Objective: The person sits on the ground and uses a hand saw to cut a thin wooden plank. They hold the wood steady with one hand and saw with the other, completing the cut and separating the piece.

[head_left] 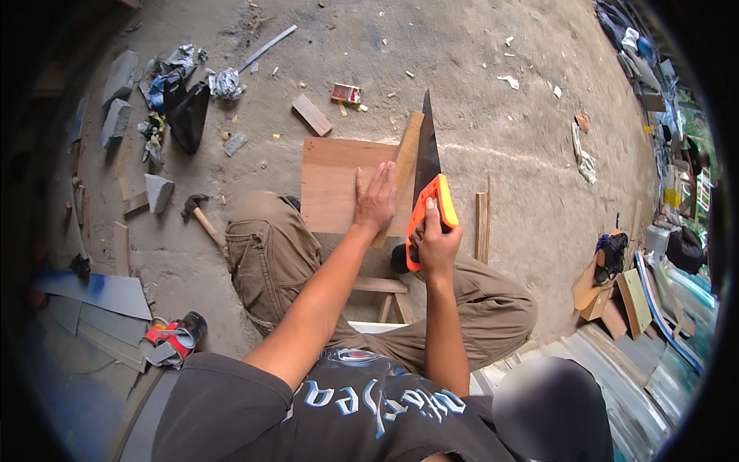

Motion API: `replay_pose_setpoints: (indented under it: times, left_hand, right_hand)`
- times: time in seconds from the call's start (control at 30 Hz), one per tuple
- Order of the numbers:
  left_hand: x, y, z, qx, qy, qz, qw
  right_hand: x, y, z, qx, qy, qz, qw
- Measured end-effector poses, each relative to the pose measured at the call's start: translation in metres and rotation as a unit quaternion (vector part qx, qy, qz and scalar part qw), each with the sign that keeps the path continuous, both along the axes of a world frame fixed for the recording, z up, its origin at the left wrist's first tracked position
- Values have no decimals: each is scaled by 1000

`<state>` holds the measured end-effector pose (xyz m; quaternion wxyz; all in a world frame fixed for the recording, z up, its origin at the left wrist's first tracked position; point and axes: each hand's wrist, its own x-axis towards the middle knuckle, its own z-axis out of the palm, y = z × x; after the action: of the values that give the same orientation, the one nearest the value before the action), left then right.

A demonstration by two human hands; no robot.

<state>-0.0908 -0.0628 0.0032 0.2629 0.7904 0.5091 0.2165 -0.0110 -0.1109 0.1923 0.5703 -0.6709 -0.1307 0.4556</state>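
My left hand (374, 202) lies flat with fingers stretched out on a reddish-brown plywood board (327, 185), pressing beside a narrow wood strip (407, 150). That strip lies slantwise across the board, near its right side. In my right hand (436, 242) is the orange-and-black handle of a handsaw (426, 146). Its dark blade points away from me, just right of the strip and along the board's right edge. Whether the teeth touch the wood I cannot tell. Part of a small wooden stand (380, 286) shows below the board, between my legs.
A claw hammer (204, 217) lies left of my knee. Beyond the board are a wood offcut (312, 115) and a red box (346, 93). Thin wood strips (482, 227) lie right of the saw. A black bag (186, 115), crumpled foil and stone blocks (116, 122) lie far left.
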Motion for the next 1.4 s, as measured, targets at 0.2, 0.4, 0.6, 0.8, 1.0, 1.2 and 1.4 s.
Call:
replay_pose_setpoints:
  times: [0.2, 0.4, 0.6, 0.8, 1.0, 1.2, 1.4]
  left_hand:
    - [-21, 18, 10, -39, 37, 27, 998]
    - [-37, -4, 16, -95, 115, 190, 970]
    - [-42, -10, 2, -17, 172, 156, 973]
    - [-39, -8, 4, -55, 160, 150, 974]
    - [-41, -6, 2, -59, 71, 189, 978]
    - [-41, -4, 10, -91, 76, 187, 975]
    - [-50, 4, 11, -145, 54, 138, 978]
  right_hand:
    - [3, 4, -7, 77, 103, -24, 991]
    - [-17, 9, -12, 82, 77, -3, 994]
    - [-11, -5, -22, 48, -67, 41, 996]
    - [-51, 32, -4, 17, -215, 47, 975]
    - [-55, 16, 7, -1, -99, 23, 995]
    - [-47, 34, -27, 49, -170, 22, 984]
    - [-14, 95, -44, 61, -145, 55, 986]
